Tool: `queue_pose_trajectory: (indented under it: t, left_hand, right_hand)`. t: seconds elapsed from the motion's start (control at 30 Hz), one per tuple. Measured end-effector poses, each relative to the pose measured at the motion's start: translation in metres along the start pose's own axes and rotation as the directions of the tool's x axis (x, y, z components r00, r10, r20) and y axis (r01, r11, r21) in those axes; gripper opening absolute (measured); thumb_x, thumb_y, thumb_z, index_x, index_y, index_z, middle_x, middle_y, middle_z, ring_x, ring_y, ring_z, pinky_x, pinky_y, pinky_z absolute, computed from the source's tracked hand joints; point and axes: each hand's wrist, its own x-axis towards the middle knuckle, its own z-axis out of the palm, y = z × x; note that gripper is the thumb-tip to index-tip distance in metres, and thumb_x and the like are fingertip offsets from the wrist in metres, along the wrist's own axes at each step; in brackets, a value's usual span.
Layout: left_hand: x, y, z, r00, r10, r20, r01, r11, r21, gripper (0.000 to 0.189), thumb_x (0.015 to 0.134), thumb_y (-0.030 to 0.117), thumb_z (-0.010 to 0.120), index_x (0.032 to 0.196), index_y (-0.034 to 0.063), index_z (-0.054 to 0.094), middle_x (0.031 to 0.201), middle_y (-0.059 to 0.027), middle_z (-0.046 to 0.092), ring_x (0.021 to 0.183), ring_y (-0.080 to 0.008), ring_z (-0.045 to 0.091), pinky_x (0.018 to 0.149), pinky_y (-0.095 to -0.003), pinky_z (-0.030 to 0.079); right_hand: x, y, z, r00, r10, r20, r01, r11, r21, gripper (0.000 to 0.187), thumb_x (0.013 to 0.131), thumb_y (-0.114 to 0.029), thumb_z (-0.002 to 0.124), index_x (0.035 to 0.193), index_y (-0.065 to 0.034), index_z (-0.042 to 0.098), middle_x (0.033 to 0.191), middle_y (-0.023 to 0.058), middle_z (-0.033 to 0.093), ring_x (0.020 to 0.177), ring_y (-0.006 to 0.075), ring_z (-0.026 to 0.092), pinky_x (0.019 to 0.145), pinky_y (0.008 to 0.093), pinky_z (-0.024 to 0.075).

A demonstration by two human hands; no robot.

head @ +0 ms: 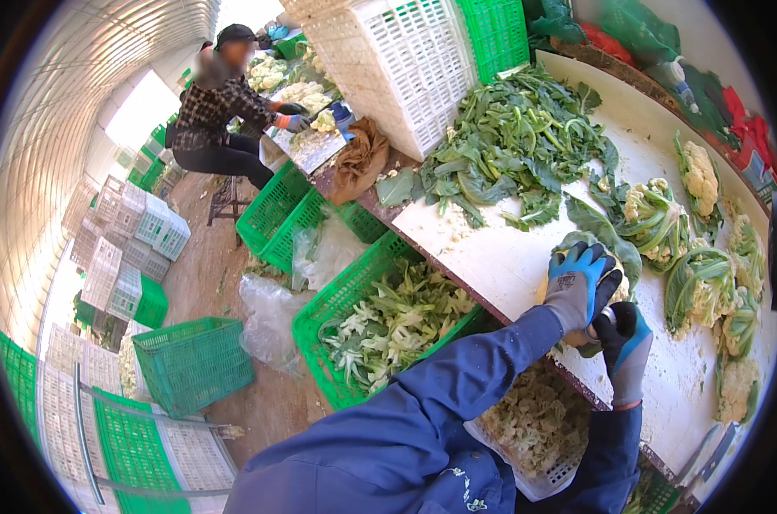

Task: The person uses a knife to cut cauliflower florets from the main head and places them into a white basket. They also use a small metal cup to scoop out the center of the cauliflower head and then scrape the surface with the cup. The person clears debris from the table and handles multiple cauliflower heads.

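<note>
My left hand (pixel 576 283), in a grey, blue and black work glove, is pressed over a cauliflower head (pixel 620 290) near the front edge of the white work board (pixel 485 257). Most of that head is hidden under the glove. Gloved alike, my right hand (pixel 625 350) is closed at its near side around a small hand tool (pixel 608 315). Only a pale end of the tool shows; its blade, if any, is hidden. Beyond my left hand lies a large green leaf (pixel 604 234).
Several cauliflowers (pixel 700 286) line the board's right side. Cut leaves (pixel 510 138) are heaped at the back beside a white crate (pixel 420 70). Below the edge stand a green crate of trimmings (pixel 308 321) and a white crate of scraps (pixel 536 485). A co-worker (pixel 218 106) handles cauliflower farther off.
</note>
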Motion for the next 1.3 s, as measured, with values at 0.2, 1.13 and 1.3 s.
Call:
queue_pose_trajectory:
  t: [0.2,1.13,1.3]
  left_hand:
    - [0.013,-0.020,-0.004,0.987,0.151,0.053,-0.147,0.986,-0.079,0.025,0.101,0.035,0.068,0.113,0.0135,0.076,0.123,-0.0110,0.072,0.120,-0.0360,0.063,0.105,-0.0508,0.048]
    - [0.031,-0.075,0.011,0.957,0.169,0.236,-0.063,0.914,-0.401,0.033,0.104,0.014,0.063,0.133,0.0038,0.074,0.125,-0.0202,0.077,0.110,-0.0382,0.075,0.097,-0.0413,0.058]
    - [0.027,-0.060,-0.008,0.920,0.121,0.372,0.151,0.767,-0.624,0.051,0.101,0.020,0.074,0.148,0.0026,0.064,0.156,-0.0174,0.059,0.140,-0.0275,0.058,0.118,-0.0436,0.048]
  right_hand:
    - [-0.028,0.114,-0.119,0.930,0.272,-0.247,-0.274,0.961,0.027,0.018,0.099,-0.020,0.079,0.101,-0.0042,0.072,0.084,-0.0019,0.065,0.067,0.0062,0.054,0.057,0.0257,0.0419]
    - [0.015,-0.007,0.015,0.935,-0.266,0.235,0.345,0.837,-0.424,0.026,0.096,-0.033,0.080,0.108,-0.0109,0.075,0.091,0.0201,0.076,0.085,0.0432,0.074,0.073,0.0504,0.0571]
    - [0.037,-0.026,-0.001,0.951,-0.164,0.261,0.270,0.850,-0.451,0.030,0.093,-0.036,0.082,0.108,-0.0105,0.076,0.093,0.0204,0.076,0.088,0.0438,0.074,0.077,0.0496,0.0583]
